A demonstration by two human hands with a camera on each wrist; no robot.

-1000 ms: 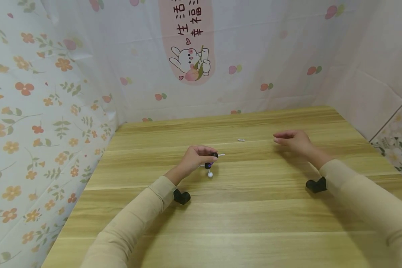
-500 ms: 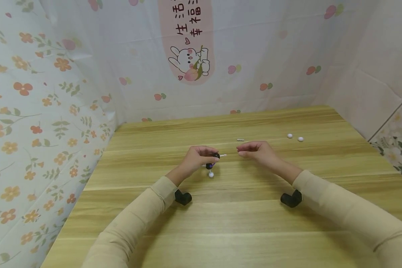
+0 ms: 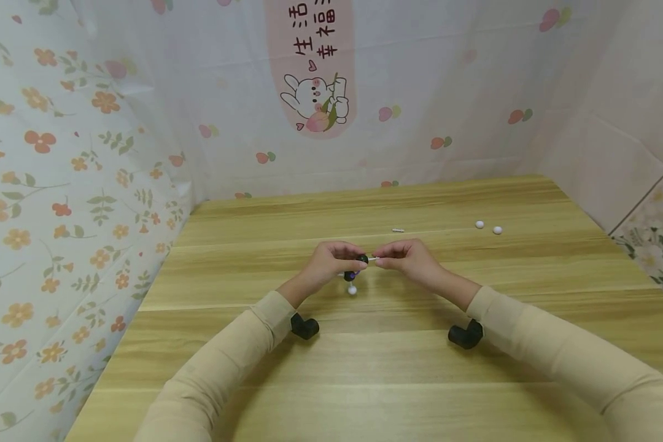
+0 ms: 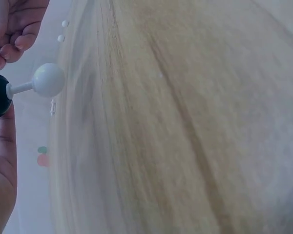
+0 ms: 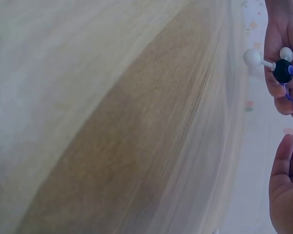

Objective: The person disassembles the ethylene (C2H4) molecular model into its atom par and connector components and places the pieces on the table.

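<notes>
My left hand [image 3: 331, 259] holds a ball-and-stick molecule model by its upper black ball, between thumb and fingers. A lower black ball [image 3: 349, 276] hangs from it on purple links [image 5: 290, 92]. Two white balls stick out on short white stems, one of them a white ball [image 5: 252, 57] at the left in the right wrist view. From the upper black ball a white peg [image 3: 372, 259] points right. My right hand [image 3: 409, 255] has its thumb and index finger closed at the peg's free end. Whatever else lies between those fingertips is hidden.
Two loose white balls [image 3: 479, 224] lie toward the back right of the wooden table [image 3: 364, 356]. A small white connector [image 3: 398, 230] lies behind the hands. Black wrist mounts [image 3: 305, 326] hang under both forearms. Printed curtains [image 3: 215, 159] enclose the back and sides.
My right hand has moved left from the back right to the model's peg, uncovering the two loose white balls. The left hand has shifted slightly right with the model.
</notes>
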